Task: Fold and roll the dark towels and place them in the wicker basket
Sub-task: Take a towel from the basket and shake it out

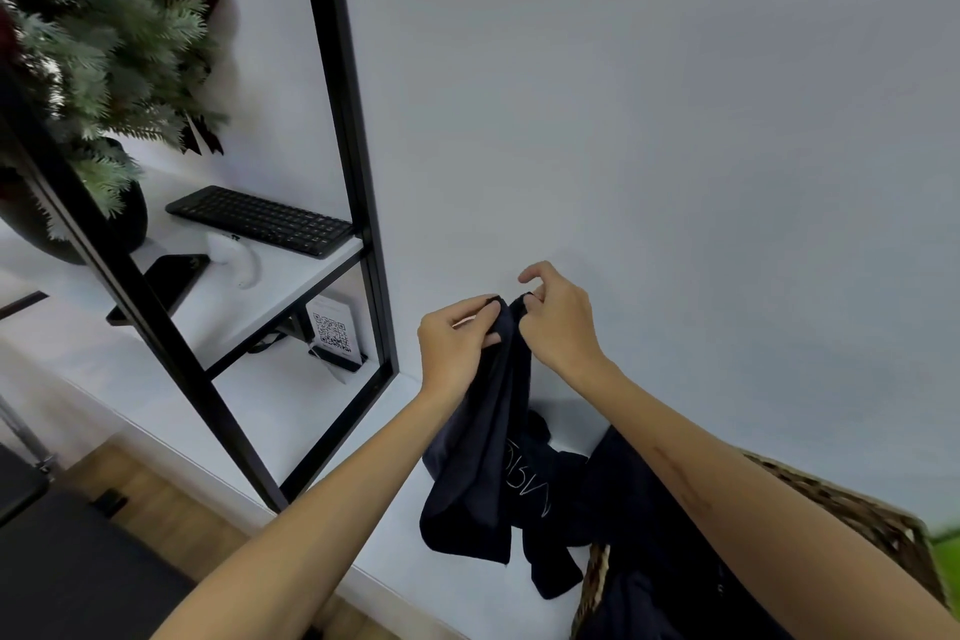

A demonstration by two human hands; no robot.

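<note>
A dark navy towel [488, 457] with white lettering hangs in the air in front of the white wall. My left hand [457, 343] pinches its top edge on the left. My right hand [556, 322] pinches the same edge just to the right, the two hands nearly touching. The towel's lower part drapes down onto the white tabletop [374, 499]. More dark towels [639, 561] lie heaped in and over the wicker basket [883, 525] at the lower right, partly hidden by my right forearm.
A black metal shelf frame [363, 203] stands to the left on the tabletop. On its white shelf lie a black keyboard [265, 218], a white mouse [234, 255] and a dark phone [166, 286]. A potted fir plant [88, 83] fills the upper left. A QR-code card [332, 333] stands below the shelf.
</note>
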